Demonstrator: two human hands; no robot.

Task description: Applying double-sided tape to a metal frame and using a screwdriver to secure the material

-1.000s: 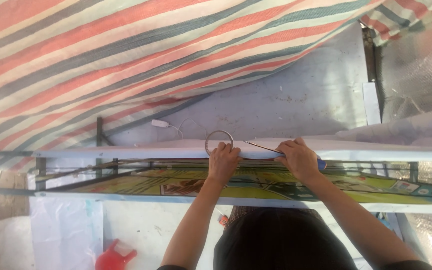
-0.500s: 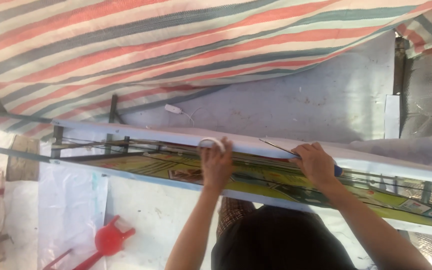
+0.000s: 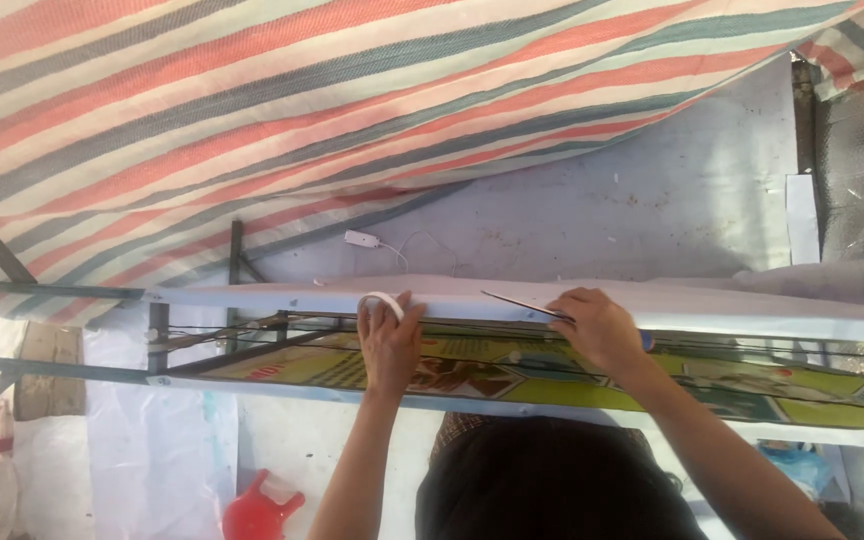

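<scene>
Setting: striped tarpaulin [image 3: 252, 110] in red, white and grey-green hangs as a canopy behind a dark metal frame [image 3: 52, 292].
Tape roll: your left hand [image 3: 389, 345] presses a white tape roll [image 3: 380, 303] against the top edge of the white sheet [image 3: 732, 305] stretched along the frame.
Left grip: fingers curled over the roll, pinching it to the sheet edge.
Right grip: your right hand [image 3: 597, 328] is closed around a thin blade-like tool [image 3: 522, 304] with a blue end; the metal strip lies flat on the sheet edge and points toward the roll.
Spacing: roll and tool tip sit near each other, not touching.
Below: printed banner [image 3: 512, 370] in green and yellow.
Floor: red plastic stool [image 3: 260, 510] at lower left.
</scene>
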